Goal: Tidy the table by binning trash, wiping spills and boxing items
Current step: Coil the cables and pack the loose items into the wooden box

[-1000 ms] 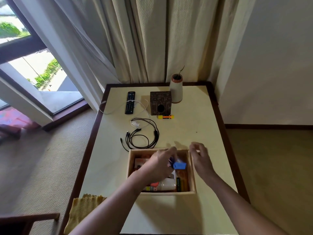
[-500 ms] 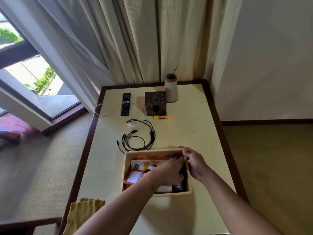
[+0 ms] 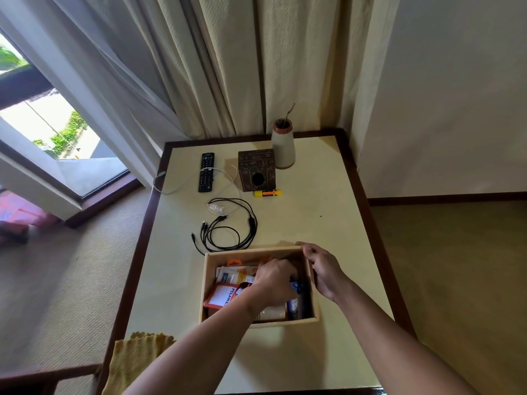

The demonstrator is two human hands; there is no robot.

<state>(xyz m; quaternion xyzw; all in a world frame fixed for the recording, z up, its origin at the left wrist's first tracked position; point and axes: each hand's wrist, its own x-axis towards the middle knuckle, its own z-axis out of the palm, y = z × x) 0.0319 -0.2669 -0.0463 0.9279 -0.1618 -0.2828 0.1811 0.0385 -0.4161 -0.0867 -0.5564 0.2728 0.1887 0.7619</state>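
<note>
Boxing step in progress: left hand (image 3: 275, 280) is down inside the wooden box (image 3: 206, 283), fingers curled over the contents on the right side; a blue item (image 3: 296, 289) shows just past the knuckles but can't tell whether the hand is clamped on it or just pressing it down. Right hand (image 3: 322, 269) is closed on the box's far-right rim, looks like it's steadying the box. Box already holds packets, a red-edged card (image 3: 221, 295) and a white bottle (image 3: 275, 313). Left on the table (image 3: 313, 223), all beyond the box's far wall: black cable bundle (image 3: 228, 229) just past the far-left corner, white cable (image 3: 199, 183), remote (image 3: 206, 172), yellow-orange marker (image 3: 268, 193) beside the dark tissue box (image 3: 256, 169). My read: black cables are the next pick, forward and slightly left of both hands; left hand is nearer on that side, but has to lift clear of the wall first. Loose coil, long axis running away from the person, so scoop the whole loop or ends will trail. Yellow cloth (image 3: 137, 357) hangs at the near-left edge
</note>
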